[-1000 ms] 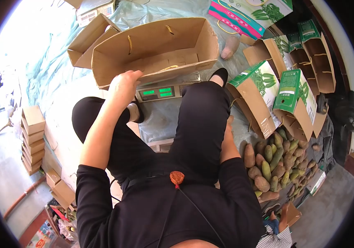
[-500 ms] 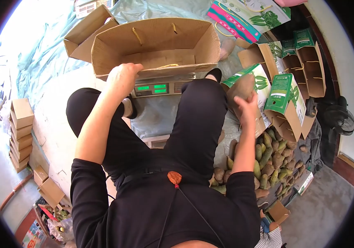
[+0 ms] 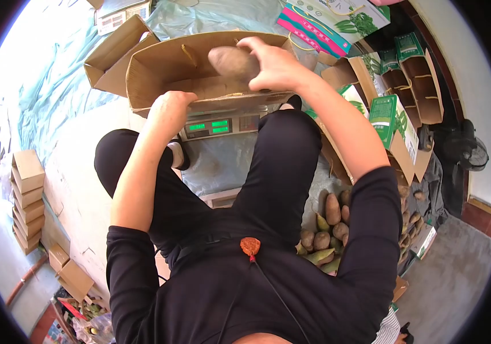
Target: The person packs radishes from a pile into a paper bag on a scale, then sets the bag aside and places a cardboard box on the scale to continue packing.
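My right hand (image 3: 274, 66) is over the open cardboard gift box (image 3: 159, 71), its fingers around a large brown root vegetable (image 3: 231, 62), blurred by motion. The root is above the box's opening. My left hand (image 3: 168, 109) grips the near rim of the box with its fingers folded over the edge. The box, with yellow cord handles, sits on a digital scale (image 3: 208, 127) with lit green displays. Much of the box's floor is hidden by the near wall and my right hand.
Beside my right knee lies a heap of brown and green root vegetables (image 3: 332, 209). Several green-and-white boxes (image 3: 386, 114) stand to the right, near a black fan (image 3: 469, 146). A smaller open box (image 3: 111, 60) is at the upper left; stacked cartons (image 3: 28, 172) stand far left.
My right hand has moved up and left from the boxes at the right, carrying the root vegetable over the box on the scale. My left hand stays on the rim.
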A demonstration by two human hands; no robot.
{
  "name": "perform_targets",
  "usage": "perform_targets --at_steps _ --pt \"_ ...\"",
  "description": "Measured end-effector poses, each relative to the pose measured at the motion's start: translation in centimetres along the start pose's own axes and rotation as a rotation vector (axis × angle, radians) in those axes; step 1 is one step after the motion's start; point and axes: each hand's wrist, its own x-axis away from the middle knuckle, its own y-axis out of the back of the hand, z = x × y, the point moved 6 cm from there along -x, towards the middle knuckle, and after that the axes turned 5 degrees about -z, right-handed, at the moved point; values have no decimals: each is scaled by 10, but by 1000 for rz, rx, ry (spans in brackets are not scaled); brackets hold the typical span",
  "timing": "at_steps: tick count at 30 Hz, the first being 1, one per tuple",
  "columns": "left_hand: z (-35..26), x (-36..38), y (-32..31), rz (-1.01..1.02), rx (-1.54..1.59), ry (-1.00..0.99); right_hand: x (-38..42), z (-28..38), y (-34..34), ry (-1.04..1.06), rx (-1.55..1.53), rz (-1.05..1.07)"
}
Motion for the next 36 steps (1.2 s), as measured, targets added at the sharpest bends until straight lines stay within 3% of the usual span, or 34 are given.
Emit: perform_targets --at_steps 9,11,14,15,17,19,22,25,29,36 --pt "-2 0 -1 -53 25 -54 -20 -40 -61 -79 359 426" --pt "-2 -1 -3 -13 20 -38 -21 -51 -65 46 230 353" --pt "2 0 -6 -70 37 -61 4 -50 -21 79 -230 -44" --pt "-7 -2 -1 -22 23 27 22 -49 -3 33 -413 -149" --pt "-9 -4 -4 25 64 43 63 -52 28 39 -540 -413" --pt "-5 -4 -8 11 54 -7 105 -83 33 -12 -719 -619" --pt "-8 -5 -9 8 58 -66 172 -145 2 -300 -744 -764" --pt "-13 -5 -5 23 55 -59 241 -225 -82 -689 -543 -700" --pt "-13 -3 0 53 48 -11 338 -276 -200 -1160 -364 -675" --pt "-14 -4 0 64 17 30 334 -205 -235 -991 -58 -319"
